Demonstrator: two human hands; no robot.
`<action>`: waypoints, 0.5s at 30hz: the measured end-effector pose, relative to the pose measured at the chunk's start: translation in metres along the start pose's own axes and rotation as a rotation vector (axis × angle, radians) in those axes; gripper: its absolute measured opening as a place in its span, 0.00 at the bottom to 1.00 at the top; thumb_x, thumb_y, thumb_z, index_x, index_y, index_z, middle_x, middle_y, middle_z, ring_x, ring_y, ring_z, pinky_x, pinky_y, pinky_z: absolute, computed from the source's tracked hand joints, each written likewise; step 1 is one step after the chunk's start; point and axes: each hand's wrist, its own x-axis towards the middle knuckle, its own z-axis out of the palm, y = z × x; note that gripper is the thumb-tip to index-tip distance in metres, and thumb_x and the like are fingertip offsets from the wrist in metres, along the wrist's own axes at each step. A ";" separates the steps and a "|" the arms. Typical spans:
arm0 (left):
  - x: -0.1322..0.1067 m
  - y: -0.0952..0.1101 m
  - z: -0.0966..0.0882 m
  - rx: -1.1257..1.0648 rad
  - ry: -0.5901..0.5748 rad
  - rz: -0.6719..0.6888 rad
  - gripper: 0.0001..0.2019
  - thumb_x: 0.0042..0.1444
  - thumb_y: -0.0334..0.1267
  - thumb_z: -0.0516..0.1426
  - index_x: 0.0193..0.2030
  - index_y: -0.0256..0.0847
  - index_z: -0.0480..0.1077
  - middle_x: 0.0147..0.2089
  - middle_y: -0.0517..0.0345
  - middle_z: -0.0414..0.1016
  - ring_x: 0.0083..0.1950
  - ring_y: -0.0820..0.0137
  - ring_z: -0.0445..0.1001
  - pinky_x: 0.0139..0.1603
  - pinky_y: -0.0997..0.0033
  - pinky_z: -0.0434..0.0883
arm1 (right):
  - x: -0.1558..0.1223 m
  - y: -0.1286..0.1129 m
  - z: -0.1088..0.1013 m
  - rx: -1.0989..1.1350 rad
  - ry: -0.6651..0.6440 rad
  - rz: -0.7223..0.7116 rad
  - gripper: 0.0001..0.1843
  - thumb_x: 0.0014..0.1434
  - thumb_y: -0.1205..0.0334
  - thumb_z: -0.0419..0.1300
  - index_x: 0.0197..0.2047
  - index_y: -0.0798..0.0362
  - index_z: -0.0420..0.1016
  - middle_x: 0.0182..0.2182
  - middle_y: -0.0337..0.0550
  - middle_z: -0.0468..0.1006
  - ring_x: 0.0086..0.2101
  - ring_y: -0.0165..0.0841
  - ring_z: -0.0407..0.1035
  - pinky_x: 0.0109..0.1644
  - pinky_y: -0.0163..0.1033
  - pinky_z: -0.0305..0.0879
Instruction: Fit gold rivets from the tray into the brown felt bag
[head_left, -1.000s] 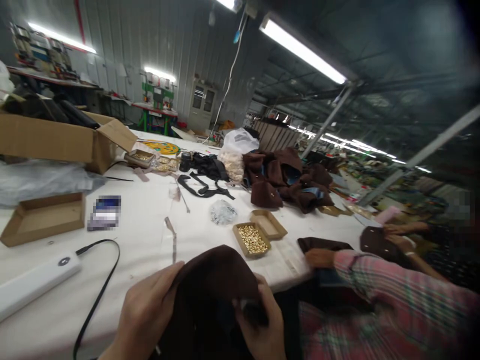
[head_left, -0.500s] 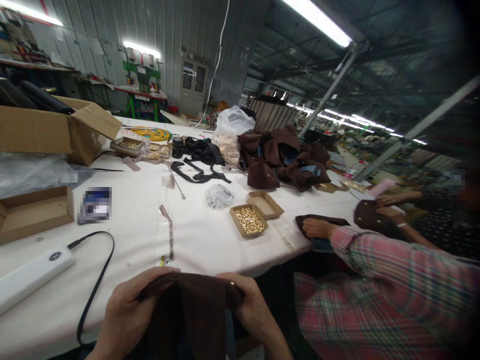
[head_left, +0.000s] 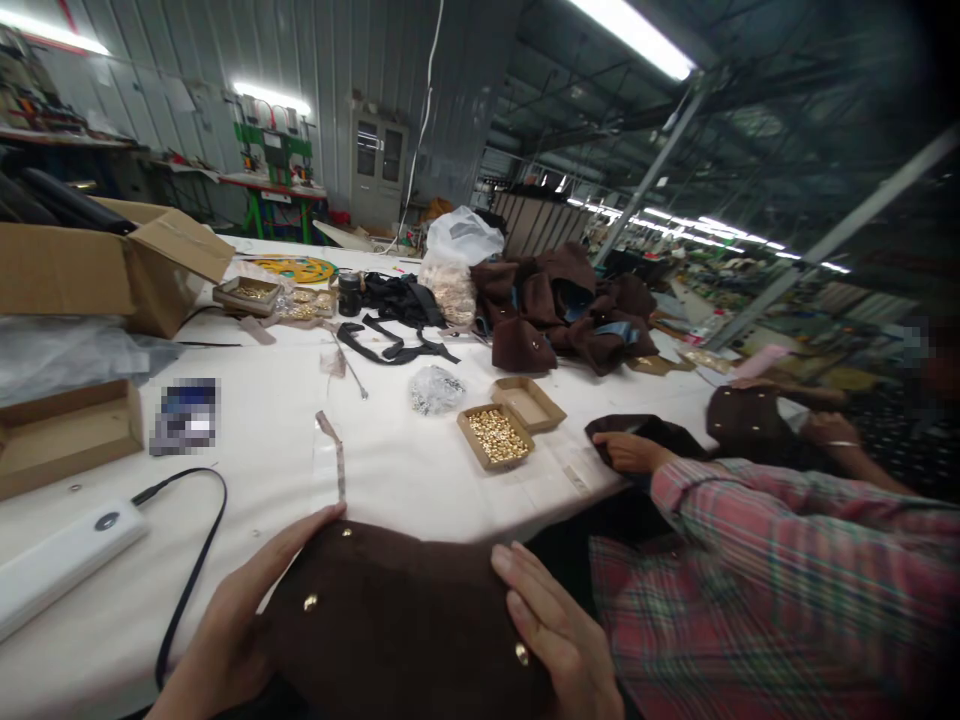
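Note:
A dark brown fabric bag [head_left: 409, 620] with gold studs is held low in front of me, its broad stud-bearing face turned up. My left hand [head_left: 244, 610] grips its left edge, fingers reaching up along the side and partly hidden. On the right edge lies my right hand [head_left: 559, 630], its fingers bent over the fabric beside one stud. Beyond the bag, a small cardboard box [head_left: 495, 437] full of gold studs stands on the white table [head_left: 405, 465], touching an emptier box lid [head_left: 529, 402].
To my right, a co-worker's plaid sleeve [head_left: 750, 500] and hand [head_left: 630, 452] work on another brown piece; a second person is beyond. Brown bags [head_left: 562, 300] are heaped at the back. A white power bank [head_left: 67, 560] with a black cable, and cardboard boxes [head_left: 67, 430], lie left.
The brown bag has been turned and spread, so its studded face now shows. My right hand has shifted right and lies over its edge. The co-workers' hands have moved slightly.

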 end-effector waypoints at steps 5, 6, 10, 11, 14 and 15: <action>0.004 0.013 -0.001 0.039 0.086 0.098 0.21 0.75 0.42 0.57 0.72 0.53 0.77 0.76 0.56 0.77 0.76 0.56 0.76 0.79 0.62 0.74 | -0.025 0.010 0.003 0.018 -0.049 -0.005 0.26 0.78 0.70 0.55 0.74 0.46 0.72 0.70 0.52 0.80 0.69 0.49 0.76 0.67 0.61 0.84; 0.005 0.016 0.002 0.037 0.112 0.103 0.20 0.76 0.41 0.57 0.70 0.53 0.78 0.75 0.55 0.77 0.75 0.57 0.77 0.78 0.64 0.75 | -0.028 0.013 0.006 0.017 -0.057 -0.011 0.26 0.76 0.72 0.56 0.72 0.47 0.72 0.71 0.53 0.78 0.69 0.49 0.76 0.67 0.60 0.84; 0.008 0.024 0.014 0.034 0.167 0.185 0.19 0.76 0.37 0.57 0.67 0.55 0.80 0.73 0.55 0.77 0.72 0.59 0.78 0.73 0.66 0.77 | -0.034 0.028 0.023 -0.023 -0.158 0.020 0.30 0.73 0.74 0.55 0.75 0.49 0.68 0.77 0.57 0.69 0.73 0.49 0.71 0.70 0.60 0.81; 0.008 0.024 0.015 0.048 0.170 0.213 0.19 0.76 0.37 0.57 0.68 0.56 0.79 0.73 0.55 0.77 0.72 0.59 0.78 0.73 0.66 0.77 | -0.033 0.031 0.025 -0.056 -0.209 0.013 0.32 0.73 0.73 0.53 0.77 0.50 0.67 0.78 0.58 0.69 0.74 0.49 0.70 0.72 0.60 0.79; 0.002 0.021 0.012 0.122 0.161 0.250 0.19 0.77 0.43 0.58 0.70 0.59 0.77 0.73 0.57 0.78 0.71 0.60 0.79 0.74 0.67 0.76 | -0.026 0.039 0.027 -0.151 -0.259 -0.063 0.33 0.76 0.72 0.46 0.79 0.54 0.69 0.73 0.58 0.75 0.73 0.45 0.71 0.74 0.55 0.77; 0.000 0.022 0.012 0.145 0.153 0.253 0.19 0.78 0.46 0.57 0.71 0.59 0.76 0.72 0.58 0.78 0.70 0.60 0.80 0.74 0.68 0.76 | -0.023 0.040 0.025 -0.182 -0.230 -0.077 0.32 0.77 0.72 0.45 0.78 0.55 0.71 0.71 0.58 0.77 0.72 0.44 0.72 0.74 0.52 0.77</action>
